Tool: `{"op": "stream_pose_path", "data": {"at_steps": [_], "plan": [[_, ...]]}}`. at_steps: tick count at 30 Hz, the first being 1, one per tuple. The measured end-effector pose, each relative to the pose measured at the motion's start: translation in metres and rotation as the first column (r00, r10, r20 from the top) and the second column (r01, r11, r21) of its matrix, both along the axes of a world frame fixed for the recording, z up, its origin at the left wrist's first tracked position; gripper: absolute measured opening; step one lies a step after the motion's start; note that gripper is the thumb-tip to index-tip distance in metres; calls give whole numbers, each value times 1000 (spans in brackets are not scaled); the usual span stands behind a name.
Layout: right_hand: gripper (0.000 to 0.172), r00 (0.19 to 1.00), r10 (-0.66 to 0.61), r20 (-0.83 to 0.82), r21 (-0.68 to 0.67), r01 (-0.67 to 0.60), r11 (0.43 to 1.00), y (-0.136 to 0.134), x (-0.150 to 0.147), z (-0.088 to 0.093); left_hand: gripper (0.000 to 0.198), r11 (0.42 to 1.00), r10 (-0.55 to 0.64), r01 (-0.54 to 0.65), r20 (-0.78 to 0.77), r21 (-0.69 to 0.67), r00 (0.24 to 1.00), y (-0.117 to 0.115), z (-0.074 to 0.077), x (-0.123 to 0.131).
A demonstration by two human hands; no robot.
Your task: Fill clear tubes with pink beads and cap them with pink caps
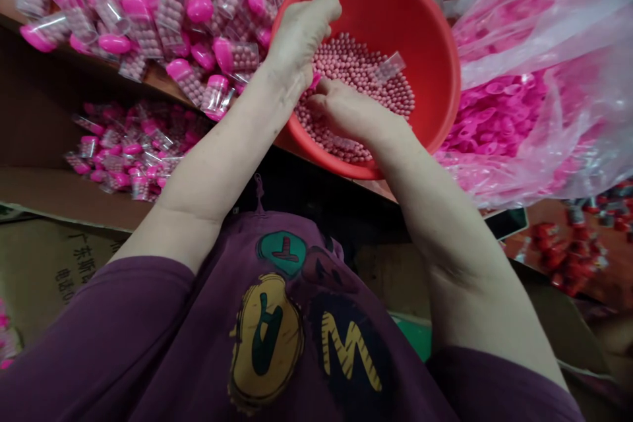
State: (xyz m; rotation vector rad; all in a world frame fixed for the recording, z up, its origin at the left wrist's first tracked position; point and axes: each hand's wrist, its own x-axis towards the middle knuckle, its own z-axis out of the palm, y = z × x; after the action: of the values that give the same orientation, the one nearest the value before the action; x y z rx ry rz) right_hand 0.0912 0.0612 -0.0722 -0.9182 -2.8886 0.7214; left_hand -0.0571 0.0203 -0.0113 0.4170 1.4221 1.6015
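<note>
Over the left rim of a red plastic bowl (430, 33), my left hand (302, 30) is closed with its fingers curled inward; whatever it grips is mostly hidden. A small piece of a bright pink cap (315, 81) shows between my two hands. My right hand (343, 105) is lower in the bowl, its thumb and fingers closed at that cap. Beneath it lie many small pink beads (353, 59) in the bottom of the bowl. A clear plastic tube (390, 67) rests on the beads, to the right of my hands.
Bead-filled tubes with pink caps (171, 6) are heaped left of the bowl. More lie in a cardboard box (74, 194) below. At right, a plastic bag (578, 72) holds loose pink caps (499, 112). Red-capped items (568, 250) and a dark phone-like object (507, 223) are farther right.
</note>
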Motion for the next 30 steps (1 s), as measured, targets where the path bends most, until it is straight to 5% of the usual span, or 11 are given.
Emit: {"op": "stream_pose_path", "data": {"at_steps": [2, 4, 11, 16, 21, 25, 27, 30], "plan": [[5, 992, 118, 34, -84, -115, 990, -7, -6, 1, 36, 1000, 20, -19, -41, 23, 999, 0, -1, -1], [15, 985, 159, 61, -160, -147, 976, -8, -4, 9, 33, 1000, 11, -11, -18, 20, 1000, -2, -1, -1], [42, 976, -138, -170, -369, 67, 927, 6, 24, 46, 18, 999, -46, 46, 119, 8, 992, -7, -2, 1], [44, 846, -310, -433, -404, 125, 906, 16, 26, 46, 14, 978, -200, 188, 148, 90, 968, -12, -5, 4], [46, 774, -416, -477, -403, 228, 887, 16, 22, 45, 19, 933, -354, 346, 74, 103, 932, -20, -1, 8], [39, 844, -403, -354, -285, 313, 906, 18, 25, 49, 11, 939, -336, 327, 86, 106, 938, -16, -3, 7], [33, 921, -362, -145, -147, 342, 928, 17, 25, 51, 9, 944, -323, 311, 115, 111, 940, -13, -5, 5], [20, 959, -162, 234, -56, 179, 982, 5, 20, 52, 19, 929, -365, 349, 151, 124, 919, -12, -4, 4]]}}
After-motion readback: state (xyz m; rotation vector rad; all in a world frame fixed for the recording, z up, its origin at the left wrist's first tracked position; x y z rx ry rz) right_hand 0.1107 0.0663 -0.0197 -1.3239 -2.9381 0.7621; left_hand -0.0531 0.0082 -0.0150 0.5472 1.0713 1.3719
